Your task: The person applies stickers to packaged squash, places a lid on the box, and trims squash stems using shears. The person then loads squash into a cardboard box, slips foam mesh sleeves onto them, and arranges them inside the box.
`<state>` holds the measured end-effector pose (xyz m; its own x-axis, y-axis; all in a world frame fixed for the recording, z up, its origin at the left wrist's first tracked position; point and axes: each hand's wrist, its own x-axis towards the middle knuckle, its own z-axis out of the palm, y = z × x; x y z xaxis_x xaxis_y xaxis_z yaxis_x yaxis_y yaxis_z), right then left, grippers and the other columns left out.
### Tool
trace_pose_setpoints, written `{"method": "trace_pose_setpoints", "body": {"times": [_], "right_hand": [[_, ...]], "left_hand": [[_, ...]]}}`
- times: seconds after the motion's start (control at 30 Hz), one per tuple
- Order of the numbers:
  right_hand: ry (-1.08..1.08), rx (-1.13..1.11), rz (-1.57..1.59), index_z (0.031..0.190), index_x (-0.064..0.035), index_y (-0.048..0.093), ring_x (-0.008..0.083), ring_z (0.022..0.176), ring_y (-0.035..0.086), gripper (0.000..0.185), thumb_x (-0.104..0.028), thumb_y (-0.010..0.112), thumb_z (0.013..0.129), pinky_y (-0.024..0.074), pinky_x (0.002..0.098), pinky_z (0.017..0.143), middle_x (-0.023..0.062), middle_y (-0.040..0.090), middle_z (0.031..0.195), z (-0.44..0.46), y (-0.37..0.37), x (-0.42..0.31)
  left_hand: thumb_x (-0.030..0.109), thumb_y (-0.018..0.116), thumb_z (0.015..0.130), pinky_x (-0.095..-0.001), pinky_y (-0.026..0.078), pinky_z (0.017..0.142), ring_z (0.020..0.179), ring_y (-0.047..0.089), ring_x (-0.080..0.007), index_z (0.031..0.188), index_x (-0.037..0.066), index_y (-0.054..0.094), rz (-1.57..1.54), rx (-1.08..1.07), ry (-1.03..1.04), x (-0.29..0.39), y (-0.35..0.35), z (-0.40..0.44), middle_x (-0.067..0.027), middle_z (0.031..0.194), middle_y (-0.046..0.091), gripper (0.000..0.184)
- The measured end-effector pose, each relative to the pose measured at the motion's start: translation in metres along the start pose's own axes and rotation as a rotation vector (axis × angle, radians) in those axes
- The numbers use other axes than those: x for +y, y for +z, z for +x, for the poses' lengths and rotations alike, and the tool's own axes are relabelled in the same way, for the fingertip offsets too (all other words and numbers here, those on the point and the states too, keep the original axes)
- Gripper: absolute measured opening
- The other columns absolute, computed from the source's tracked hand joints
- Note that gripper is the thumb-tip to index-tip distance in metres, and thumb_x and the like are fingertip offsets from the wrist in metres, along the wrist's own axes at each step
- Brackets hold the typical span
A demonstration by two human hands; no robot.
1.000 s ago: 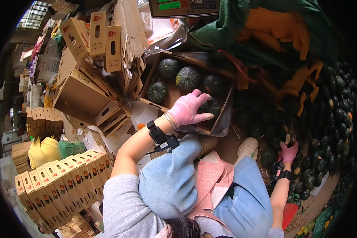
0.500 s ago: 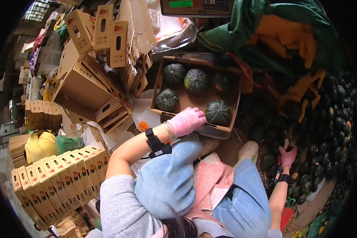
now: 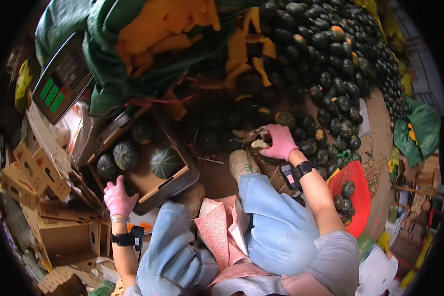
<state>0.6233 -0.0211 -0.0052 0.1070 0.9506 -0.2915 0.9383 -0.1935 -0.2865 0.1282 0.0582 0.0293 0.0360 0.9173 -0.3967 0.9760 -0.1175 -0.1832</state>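
Note:
My left hand [image 3: 120, 198], in a pink glove, is at the near left edge of an open cardboard box [image 3: 168, 186], fingers apart. Dark green striped squashes are inside, among them a larger one [image 3: 164, 163] on the right and another [image 3: 126, 155] by the left side. My right hand [image 3: 280, 142], also gloved in pink, has its fingers curled round a small pale and dark object that I cannot make out. It is beside the heap of dark squashes [image 3: 307, 147], above and right of my shoe.
A scale [image 3: 64, 79] with a green display stands at upper left, beside a green cloth [image 3: 106, 74]. Cardboard boxes [image 3: 66, 239] lie at lower left. A red sheet [image 3: 358, 190] with several small squashes lies at right. Farther right is a green sack [image 3: 417, 130].
The view has swung right, bringing the squash heap and red sheet into fuller view. My left hand has moved from over the box to its near left edge. My right hand remains curled.

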Motion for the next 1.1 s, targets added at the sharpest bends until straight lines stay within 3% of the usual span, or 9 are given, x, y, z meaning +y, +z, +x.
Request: {"method": "trace_pose_setpoints", "body": {"times": [0.2, 0.43, 0.57, 0.67, 0.73, 0.9, 0.97, 1.0, 1.1], "right_hand": [[-0.025, -0.236, -0.033, 0.1, -0.0072, 0.055, 0.0285, 0.102, 0.054, 0.05, -0.034, 0.068, 0.06, 0.0381, 0.0391, 0.089, 0.0112, 0.06, 0.099, -0.013, 0.026, 0.001], [-0.111, -0.271, -0.143, 0.108, -0.0049, 0.055, 0.0275, 0.106, 0.052, 0.057, -0.036, 0.066, 0.061, 0.0365, 0.0379, 0.092, 0.012, 0.059, 0.104, -0.009, 0.019, -0.001], [0.143, -0.144, 0.125, 0.099, -0.0039, 0.055, 0.0329, 0.092, 0.058, 0.047, -0.029, 0.069, 0.062, 0.0438, 0.0421, 0.085, 0.0148, 0.062, 0.093, -0.001, 0.017, 0.007], [0.593, 0.355, 0.803, 0.095, -0.001, 0.055, 0.0301, 0.064, 0.062, 0.036, -0.025, 0.066, 0.07, 0.0482, 0.0403, 0.054, 0.0161, 0.064, 0.078, 0.041, 0.036, 0.033], [0.829, 0.311, 1.188, 0.08, 0.0014, 0.059, 0.0268, 0.034, 0.047, 0.032, -0.031, 0.06, 0.079, 0.0392, 0.0378, 0.036, 0.0134, 0.052, 0.05, 0.083, 0.016, 0.047], [0.85, 0.081, 1.17, 0.059, -0.0042, 0.055, 0.0297, 0.036, 0.044, 0.042, -0.043, 0.065, 0.072, 0.0443, 0.0413, 0.043, 0.0116, 0.043, 0.042, 0.149, 0.017, 0.126], [0.866, -0.062, 1.054, 0.071, -0.0006, 0.062, 0.0322, 0.038, 0.05, 0.043, -0.043, 0.063, 0.074, 0.044, 0.0453, 0.04, 0.016, 0.051, 0.047, 0.153, 0.011, 0.121], [0.707, 0.025, 1.002, 0.077, 0.0018, 0.064, 0.0327, 0.041, 0.053, 0.043, -0.041, 0.064, 0.074, 0.0458, 0.0445, 0.042, 0.0172, 0.054, 0.05, 0.154, 0.022, 0.122], [0.799, 0.15, 1.161, 0.09, 0.0054, 0.067, 0.0315, 0.046, 0.059, 0.042, -0.034, 0.064, 0.078, 0.0488, 0.0392, 0.048, 0.0206, 0.062, 0.06, 0.159, 0.034, 0.121]], "left_hand": [[0.012, 0.069, 0.057, -0.0448, 0.04, 0.095, 0.107, 0.045, -0.0379, 0.118, 0.014, 0.048, -0.488, 0.258, 0.084, -0.014, -0.001, -0.005, -0.0164, 0.114, 0.048, 0.064], [0.017, 0.075, 0.064, -0.0449, 0.043, 0.09, 0.106, 0.047, -0.0391, 0.104, 0.014, 0.058, -0.253, 0.187, 0.289, -0.01, 0.013, -0.004, -0.0179, 0.117, 0.049, 0.043], [0.011, 0.069, 0.077, -0.0385, 0.045, 0.087, 0.099, 0.054, -0.0324, 0.098, 0.005, 0.058, -0.439, 0.416, 0.349, 0.007, -0.025, 0.011, -0.0126, 0.103, 0.058, 0.025], [0.002, 0.067, 0.073, -0.0392, 0.046, 0.086, 0.1, 0.054, -0.0339, 0.107, 0.005, 0.057, -0.499, 0.472, 0.406, 0.025, -0.043, 0.03, -0.0137, 0.105, 0.057, 0.036], [0.004, 0.067, 0.071, -0.0413, 0.046, 0.086, 0.101, 0.053, -0.0349, 0.113, 0.008, 0.054, -0.526, 0.541, 0.39, 0.031, -0.039, 0.04, -0.0139, 0.107, 0.056, 0.043], [0.017, 0.075, 0.067, -0.0433, 0.045, 0.089, 0.103, 0.051, -0.0369, 0.121, 0.009, 0.049, -0.582, 0.533, 0.401, 0.056, -0.034, 0.066, -0.0161, 0.111, 0.052, 0.061], [0.024, 0.077, 0.066, -0.0446, 0.046, 0.087, 0.101, 0.051, -0.0388, 0.125, 0.009, 0.047, -0.612, 0.447, 0.387, 0.068, -0.03, 0.081, -0.0198, 0.112, 0.05, 0.067], [0.026, 0.077, 0.065, -0.0449, 0.046, 0.086, 0.1, 0.052, -0.0394, 0.125, 0.009, 0.046, -0.596, 0.416, 0.33, 0.073, -0.032, 0.084, -0.0214, 0.112, 0.049, 0.07], [0.03, 0.08, 0.06, -0.0458, 0.049, 0.079, 0.095, 0.054, -0.0405, 0.128, 0.01, 0.044, -0.505, 0.291, 0.201, 0.099, -0.033, 0.1, -0.0272, 0.109, 0.048, 0.08]]}}
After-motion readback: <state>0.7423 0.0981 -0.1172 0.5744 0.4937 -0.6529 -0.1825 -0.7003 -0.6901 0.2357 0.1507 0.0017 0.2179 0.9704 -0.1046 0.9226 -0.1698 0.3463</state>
